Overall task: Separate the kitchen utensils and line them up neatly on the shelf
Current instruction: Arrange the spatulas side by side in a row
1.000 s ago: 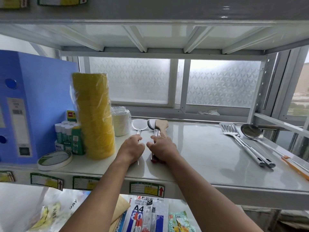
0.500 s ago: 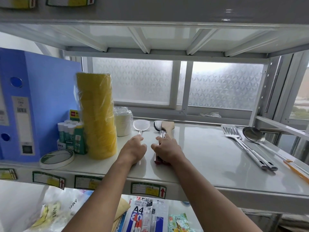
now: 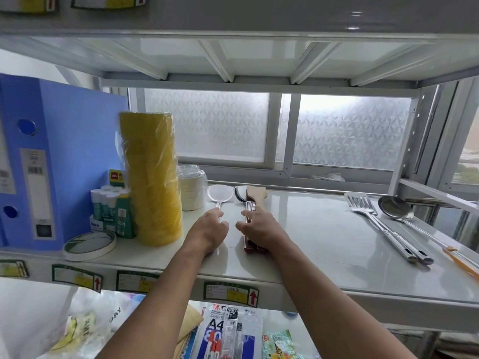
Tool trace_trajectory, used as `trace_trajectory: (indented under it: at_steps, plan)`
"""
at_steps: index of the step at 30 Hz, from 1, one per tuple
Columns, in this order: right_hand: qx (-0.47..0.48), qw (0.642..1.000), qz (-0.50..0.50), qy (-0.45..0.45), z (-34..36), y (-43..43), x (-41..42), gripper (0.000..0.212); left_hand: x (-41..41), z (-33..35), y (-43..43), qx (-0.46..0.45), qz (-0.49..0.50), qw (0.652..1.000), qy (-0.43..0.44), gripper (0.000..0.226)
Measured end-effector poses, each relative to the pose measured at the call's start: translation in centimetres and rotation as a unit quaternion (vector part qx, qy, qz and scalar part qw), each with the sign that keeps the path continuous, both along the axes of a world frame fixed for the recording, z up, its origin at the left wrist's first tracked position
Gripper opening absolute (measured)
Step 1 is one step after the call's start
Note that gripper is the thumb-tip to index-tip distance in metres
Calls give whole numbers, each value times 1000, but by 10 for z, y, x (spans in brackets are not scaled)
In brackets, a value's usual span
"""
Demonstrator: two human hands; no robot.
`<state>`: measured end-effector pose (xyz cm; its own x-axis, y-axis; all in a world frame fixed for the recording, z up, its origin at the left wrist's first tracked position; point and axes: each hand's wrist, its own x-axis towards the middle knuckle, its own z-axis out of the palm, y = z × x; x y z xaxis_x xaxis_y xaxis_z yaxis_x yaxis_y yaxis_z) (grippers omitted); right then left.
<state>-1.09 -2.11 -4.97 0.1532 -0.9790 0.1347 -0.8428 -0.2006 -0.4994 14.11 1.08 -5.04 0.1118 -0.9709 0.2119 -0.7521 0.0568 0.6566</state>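
On the white shelf [image 3: 324, 244], my left hand [image 3: 207, 233] lies over the handle of a white plastic rice spoon [image 3: 219, 194], fingers curled on it. Just to its right, my right hand [image 3: 259, 229] presses on a bundle of two utensils: a steel spatula [image 3: 240, 194] and a wooden spatula [image 3: 256, 195], their dark red handle ends [image 3: 252, 248] showing under my wrist. Far right lie a slotted steel turner [image 3: 359, 200] and a steel ladle [image 3: 394, 208] with long handles pointing toward the front.
A tall yellow tape stack [image 3: 153, 177], white tape rolls [image 3: 193, 190], glue sticks [image 3: 111, 206], a flat tape ring [image 3: 90, 244] and blue binders [image 3: 51, 164] crowd the shelf's left. An orange-handled tool [image 3: 461, 263] lies at the right edge. Stationery packs [image 3: 225, 332] sit on the shelf below.
Both hands stay on the same handles; the rice spoon and the bundle look slightly further apart. The camera has shifted a little.
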Motion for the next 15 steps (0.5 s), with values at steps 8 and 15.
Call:
trace_trajectory:
  at_steps: [8,15]
  plan:
    - [5,998,-37,-54,2,-2,-1,62,1,0,2,19,-16,999,19,55]
    - [2,993,-52,-107,-4,-8,-6,27,-17,16,33,-351,62,933,-43,26]
